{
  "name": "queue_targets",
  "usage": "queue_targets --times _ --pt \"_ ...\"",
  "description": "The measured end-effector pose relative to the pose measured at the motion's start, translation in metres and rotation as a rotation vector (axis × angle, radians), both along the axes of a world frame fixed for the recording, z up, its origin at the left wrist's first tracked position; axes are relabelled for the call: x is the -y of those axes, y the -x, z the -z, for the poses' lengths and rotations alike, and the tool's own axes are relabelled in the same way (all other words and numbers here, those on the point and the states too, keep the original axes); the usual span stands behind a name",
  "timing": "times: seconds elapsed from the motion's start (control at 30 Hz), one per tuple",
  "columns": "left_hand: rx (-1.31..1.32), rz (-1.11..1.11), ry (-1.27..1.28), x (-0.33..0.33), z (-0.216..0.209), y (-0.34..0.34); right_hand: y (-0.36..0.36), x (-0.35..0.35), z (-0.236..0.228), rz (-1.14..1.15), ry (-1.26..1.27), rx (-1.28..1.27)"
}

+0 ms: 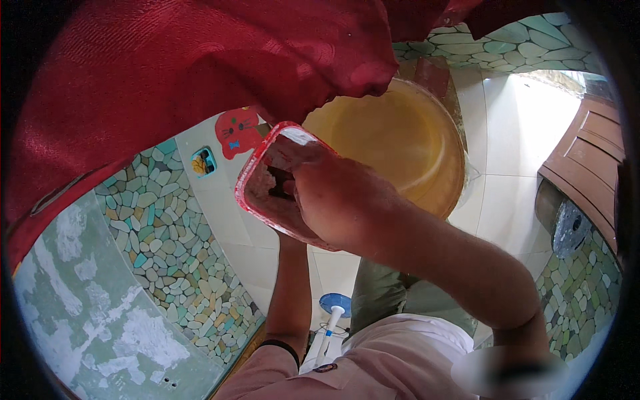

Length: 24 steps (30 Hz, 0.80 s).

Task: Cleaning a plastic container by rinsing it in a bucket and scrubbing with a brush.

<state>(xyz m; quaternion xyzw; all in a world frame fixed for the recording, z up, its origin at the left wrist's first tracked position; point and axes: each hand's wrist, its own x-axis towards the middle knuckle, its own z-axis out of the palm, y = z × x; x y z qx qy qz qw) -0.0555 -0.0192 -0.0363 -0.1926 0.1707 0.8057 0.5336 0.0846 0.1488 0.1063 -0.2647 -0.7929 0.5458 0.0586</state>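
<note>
A squarish plastic tub [293, 233] with a red rim is tilted in front of me, its open mouth towards my view. A pale brownish, paste-like or powdery coating covers its inside. My left forearm [292, 277] rises to the tub's underside; the left hand is hidden behind the tub that it holds up. My right hand [343, 197] reaches over the near right rim into the tub. Its fingers are curled, with something dark beside them that I cannot make out.
Red cloth [220, 60] hangs across the upper left. A large round yellowish basin [400, 133] stands beyond my right hand. On the pale tiles lie a red cat-shaped piece [238, 132] and a small turquoise box [204, 162]. A blue-topped white fan-like object [335, 307] and a brown door [587, 163] also show.
</note>
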Motion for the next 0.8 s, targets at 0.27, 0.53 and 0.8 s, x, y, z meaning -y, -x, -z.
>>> queue_targets --times 0.27,0.53,0.8 --pt "0.019 -0.021 -0.010 0.006 -0.006 0.006 0.009 0.004 0.020 0.059 0.413 -0.117" --pt "0.050 -0.050 -0.050 -0.006 0.003 -0.014 -0.002 0.016 0.025 0.269 0.147 -0.357" --pt "0.115 -0.121 -0.140 0.013 -0.018 0.001 -0.063 -0.021 0.001 0.198 1.037 0.004"
